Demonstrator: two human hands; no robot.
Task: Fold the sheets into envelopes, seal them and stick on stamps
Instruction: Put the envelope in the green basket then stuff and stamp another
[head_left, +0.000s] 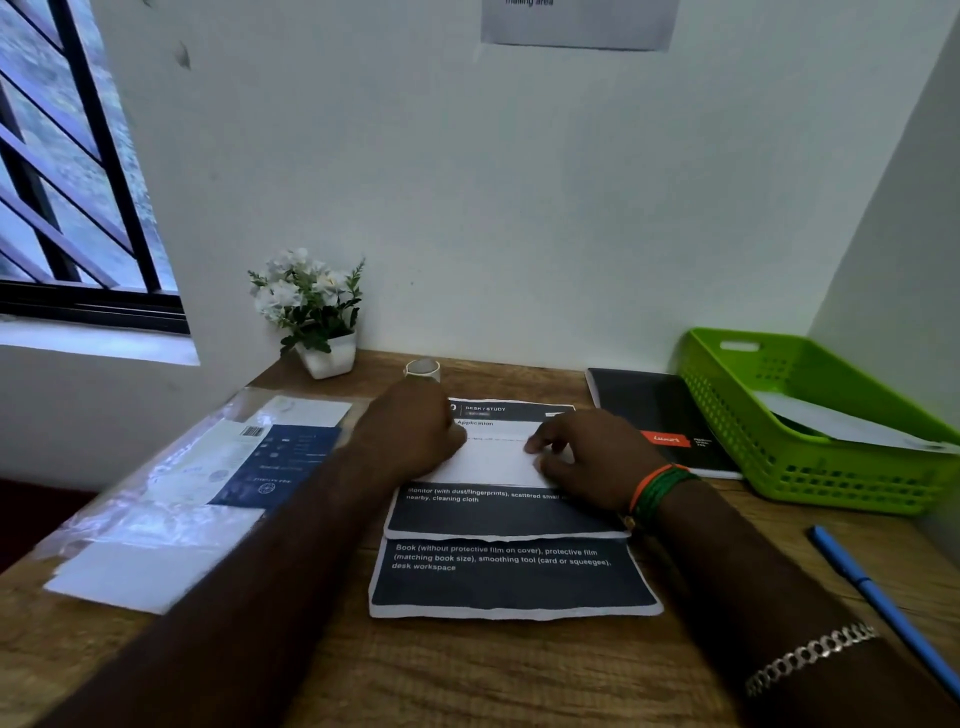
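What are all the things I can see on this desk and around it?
folded sheet: 1, white, middle, under both hands
printed sheets: 2, dark with white text, nearer the person
plastic packet: 1, clear, left
flower pot: 1, white, back left
tape roll: 1, whitish, back middle
notebook: 1, black, right
basket: 1, green, far right, paper inside
pen: 1, blue, right edge
window: 1, dark bars, left
left hand: 1, on sheet
right hand: 1, fingers pressing sheet

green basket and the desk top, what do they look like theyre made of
The green basket looks like moulded plastic: glossy, uniform lime colour, perforated walls, a cut-out handle slot. The desk top shows brown wood grain with a matte finish; solid wood or a printed laminate, I cannot tell which.
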